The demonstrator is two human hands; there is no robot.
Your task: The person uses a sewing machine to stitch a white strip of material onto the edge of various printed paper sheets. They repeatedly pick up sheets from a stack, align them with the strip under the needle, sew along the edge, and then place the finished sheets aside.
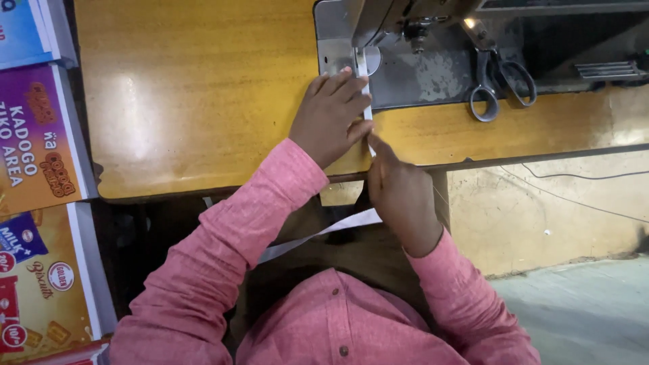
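Worn yellow table (203, 101), sewing machine (405, 27) at the far edge, scissors (500, 81) beside it. White fabric strip (366, 101) runs from needle to lap. Left hand (331, 118) lies flat, fingers extended, pressing the strip; right hand (399, 189) pinches it, grip closed. Strip looks light, limp, best held near its edges.
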